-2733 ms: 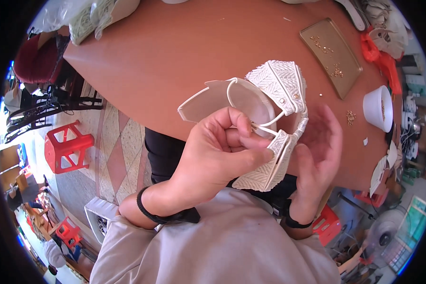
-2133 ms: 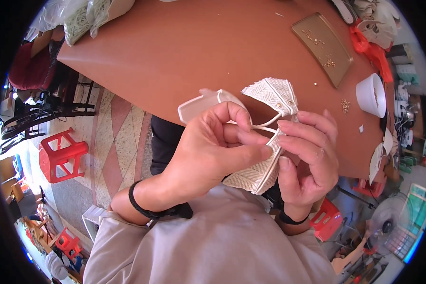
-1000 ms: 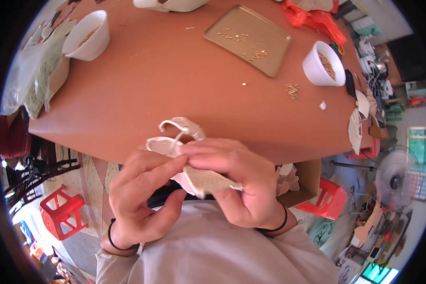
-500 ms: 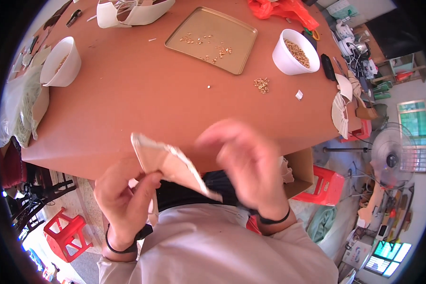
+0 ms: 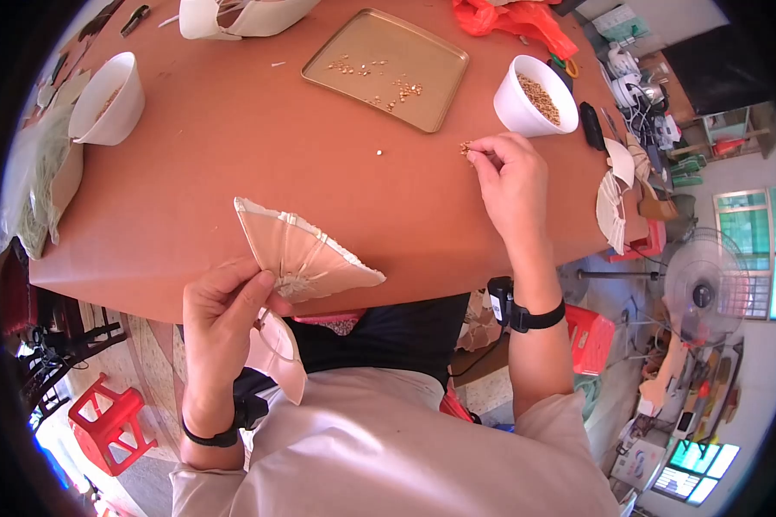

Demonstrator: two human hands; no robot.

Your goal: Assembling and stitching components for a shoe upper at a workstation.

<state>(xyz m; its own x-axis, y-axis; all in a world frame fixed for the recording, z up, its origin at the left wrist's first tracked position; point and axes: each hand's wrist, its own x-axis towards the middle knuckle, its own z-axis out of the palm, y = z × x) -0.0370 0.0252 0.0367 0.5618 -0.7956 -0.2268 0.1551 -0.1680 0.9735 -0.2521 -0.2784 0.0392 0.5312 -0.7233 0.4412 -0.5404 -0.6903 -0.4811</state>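
Observation:
My left hand [image 5: 224, 314] pinches a beige fan-shaped pleated piece [image 5: 297, 246] at its narrow end, above the table's near edge. The piece has a pale, ragged outer edge, and a curved pinkish flap [image 5: 278, 358] hangs below my fingers. At the right of the table my right hand [image 5: 513, 177] has its thumb and fingertips closed over small gold-coloured bits [image 5: 466, 148], which lie beside a white tub [image 5: 507, 108] of similar bits. My fingers partly hide the little pile, so how many bits are between them is unclear.
A gold tray [image 5: 345, 43] with scattered bits lies at the far middle. Another white tub [image 5: 129, 108] stands at the left, near a clear plastic bag [image 5: 39, 194]. An orange-red bag [image 5: 526, 26] is at the back right, and pleated pieces [image 5: 610, 211] lie at the right edge.
My right hand has moved away from the pleated piece, forward and right to the small gold-coloured bits. My left hand has turned the piece so its pleats show more fully.

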